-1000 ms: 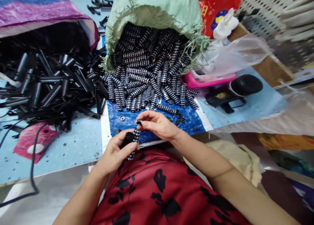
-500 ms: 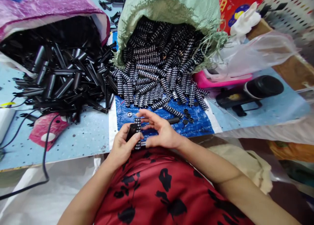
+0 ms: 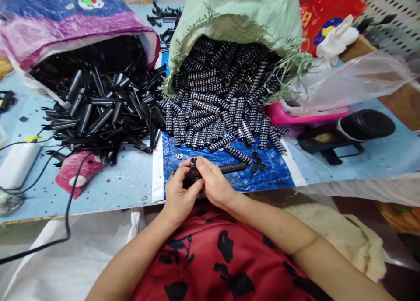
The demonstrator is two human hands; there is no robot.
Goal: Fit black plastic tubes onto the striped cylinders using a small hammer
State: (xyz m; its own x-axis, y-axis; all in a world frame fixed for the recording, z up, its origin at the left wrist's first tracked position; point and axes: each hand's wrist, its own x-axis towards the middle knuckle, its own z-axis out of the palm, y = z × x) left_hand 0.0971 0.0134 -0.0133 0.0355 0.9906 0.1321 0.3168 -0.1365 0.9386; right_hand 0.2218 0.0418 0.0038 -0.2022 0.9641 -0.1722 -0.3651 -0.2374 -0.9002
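Note:
My left hand (image 3: 177, 195) and my right hand (image 3: 213, 185) meet at the table's near edge, both closed around one small black tube part (image 3: 193, 175) held between them. Only its dark top end shows; the rest is hidden by my fingers. Just beyond my right hand a black studded rod (image 3: 233, 167) lies on the blue mat (image 3: 269, 174). Behind it, a heap of black tubes with white studs (image 3: 216, 104) spills from a green woven sack (image 3: 239, 16).
A pile of plain black tubes (image 3: 101, 108) pours from a purple-and-blue sack (image 3: 65, 25) at left. Small black caps (image 3: 257, 160) lie on the mat. A black device (image 3: 348, 132), a pink tray (image 3: 305, 115) and clear plastic sit at right. A cable (image 3: 67, 204) and a white box (image 3: 18, 163) are at left.
The studded tube that stood upright in my left hand has been drawn down between both hands. My right hand has closed over it. The view has shifted left.

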